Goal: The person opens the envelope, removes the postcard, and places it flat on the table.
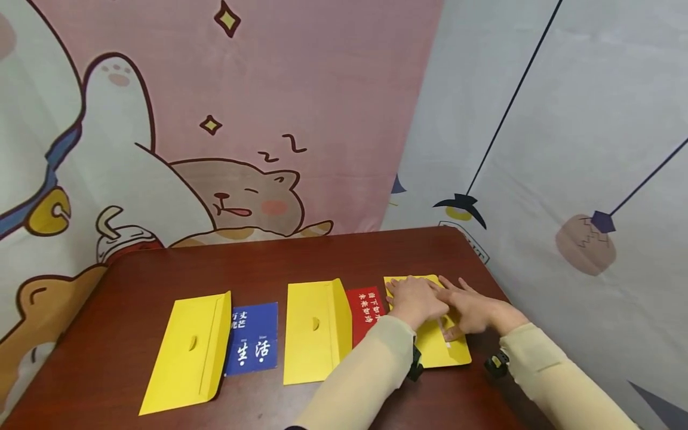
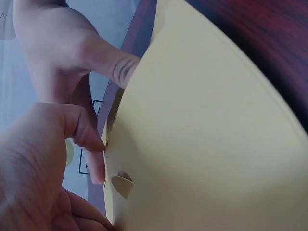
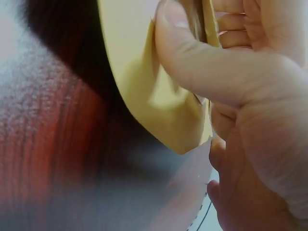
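At the right of the table lies a yellow envelope (image 1: 443, 353), with both hands bent over it. My left hand (image 1: 416, 301) grips the envelope's edge; in the left wrist view its thumb (image 2: 86, 132) meets the edge near a small half-round tab. Beside it, my right hand (image 1: 470, 309) pinches the yellow paper (image 3: 130, 77), its thumb (image 3: 185, 53) on the near side and fingers behind. In the left wrist view, the envelope's large face hides the tip of the right thumb. A narrow white strip shows by that thumb in the head view.
Two more yellow envelopes (image 1: 185, 349) (image 1: 309, 334) lie to the left. A blue card (image 1: 251, 340) and a red card (image 1: 365, 313), both with white characters, sit beside them. The brown table (image 1: 258, 263) meets cartoon-printed cloth walls at its back and right.
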The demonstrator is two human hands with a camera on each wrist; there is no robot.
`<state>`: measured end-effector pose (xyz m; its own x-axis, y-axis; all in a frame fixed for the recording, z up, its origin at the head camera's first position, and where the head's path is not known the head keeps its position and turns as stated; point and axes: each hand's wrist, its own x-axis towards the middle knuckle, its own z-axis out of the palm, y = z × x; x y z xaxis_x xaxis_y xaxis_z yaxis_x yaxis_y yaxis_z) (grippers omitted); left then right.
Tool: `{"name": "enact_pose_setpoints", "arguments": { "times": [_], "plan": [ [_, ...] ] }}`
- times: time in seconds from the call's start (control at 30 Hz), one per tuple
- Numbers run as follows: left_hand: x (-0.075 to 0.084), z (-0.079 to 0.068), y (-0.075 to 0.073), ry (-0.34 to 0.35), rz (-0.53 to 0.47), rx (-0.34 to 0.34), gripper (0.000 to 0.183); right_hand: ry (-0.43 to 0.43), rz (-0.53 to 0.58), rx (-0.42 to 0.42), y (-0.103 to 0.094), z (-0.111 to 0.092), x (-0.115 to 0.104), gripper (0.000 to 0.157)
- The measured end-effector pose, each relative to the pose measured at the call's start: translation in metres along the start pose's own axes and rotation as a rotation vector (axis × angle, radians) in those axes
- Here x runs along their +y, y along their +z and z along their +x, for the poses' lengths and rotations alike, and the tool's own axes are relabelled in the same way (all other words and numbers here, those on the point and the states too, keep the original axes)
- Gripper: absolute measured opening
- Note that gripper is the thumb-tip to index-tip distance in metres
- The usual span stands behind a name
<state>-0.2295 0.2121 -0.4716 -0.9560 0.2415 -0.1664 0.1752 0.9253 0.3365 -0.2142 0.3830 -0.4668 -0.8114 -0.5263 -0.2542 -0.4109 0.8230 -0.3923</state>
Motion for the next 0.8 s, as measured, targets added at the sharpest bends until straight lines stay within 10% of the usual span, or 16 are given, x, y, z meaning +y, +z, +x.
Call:
{"name": "enact_pose_setpoints", "arguments": {
  "times": [0.8],
  "plan": [
    [-0.004,0.0,-0.002,0.049,0.105,0.015,0.062,0.105,-0.106,0.009,0.002,0.004,-0.013,0.118]
  ]
}}
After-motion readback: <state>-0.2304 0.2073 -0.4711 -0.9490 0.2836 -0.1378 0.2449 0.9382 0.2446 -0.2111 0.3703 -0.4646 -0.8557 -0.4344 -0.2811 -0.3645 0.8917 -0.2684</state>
